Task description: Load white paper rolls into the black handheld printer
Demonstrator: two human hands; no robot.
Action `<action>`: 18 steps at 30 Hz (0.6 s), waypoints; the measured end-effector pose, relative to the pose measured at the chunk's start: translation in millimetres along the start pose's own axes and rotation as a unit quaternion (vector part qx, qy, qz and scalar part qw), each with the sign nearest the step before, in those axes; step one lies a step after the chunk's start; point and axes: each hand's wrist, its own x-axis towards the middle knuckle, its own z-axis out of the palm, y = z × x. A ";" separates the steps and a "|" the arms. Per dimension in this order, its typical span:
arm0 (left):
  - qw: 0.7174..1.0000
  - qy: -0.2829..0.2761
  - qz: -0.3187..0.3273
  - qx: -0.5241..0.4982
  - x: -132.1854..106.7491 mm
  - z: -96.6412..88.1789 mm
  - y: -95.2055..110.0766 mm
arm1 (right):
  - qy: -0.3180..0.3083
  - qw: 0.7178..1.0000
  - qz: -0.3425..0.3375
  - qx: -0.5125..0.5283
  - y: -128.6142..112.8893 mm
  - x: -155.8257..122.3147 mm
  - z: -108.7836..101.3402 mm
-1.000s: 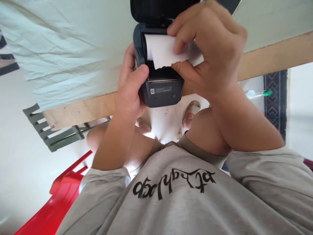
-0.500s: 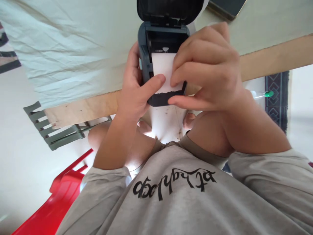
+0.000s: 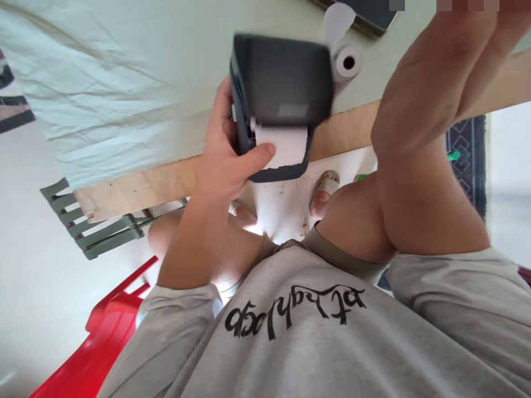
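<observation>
My left hand [image 3: 226, 157] is wrapped around the left side of a small dark portable printer [image 3: 244, 135]. Its thumb presses on the white paper strip [image 3: 290, 145] lying over the front of the printer. The black lid [image 3: 286, 77] is swung down over most of the body, blurred by motion, with the paper emerging below its edge. My right hand [image 3: 440, 72] is away from the printer at the upper right, and its fingers are cut off or obscured at the top edge. Beside the printer's right side, a white paper roll [image 3: 341, 72] rests on the table.
A pale cloth [image 3: 124, 99] covers the table, whose bare wooden edge [image 3: 141, 185] runs in front of me. A dark flat object [image 3: 375, 16] lies at the back. On the left are a green folding stool [image 3: 99, 226] and a red plastic chair [image 3: 103, 331].
My right hand has left the paper and moved to the upper right. The printer's lid has come down from its raised position, and the paper roll behind is now visible.
</observation>
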 end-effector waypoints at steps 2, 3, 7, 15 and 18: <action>1.000 -0.005 -0.005 0.002 -1.6 1.6 4.2 | 0.041 0.989 -0.114 -0.079 -0.2 -1.2 -0.6; 1.000 -0.009 -0.006 0.001 -1.8 2.2 5.8 | 0.023 0.981 -0.145 -0.127 1.0 -2.1 -1.8; 1.000 -0.025 -0.009 -0.011 0.2 4.4 7.5 | -0.121 0.934 -0.195 -0.274 7.3 -4.1 -7.1; 0.999 0.022 0.002 -0.043 -3.5 18.5 13.1 | -0.226 0.912 -0.178 -0.293 -0.5 -7.3 -4.2; 0.999 0.036 -0.009 -0.017 -4.4 20.7 17.6 | -0.248 0.913 -0.170 -0.277 -0.8 -8.6 -2.4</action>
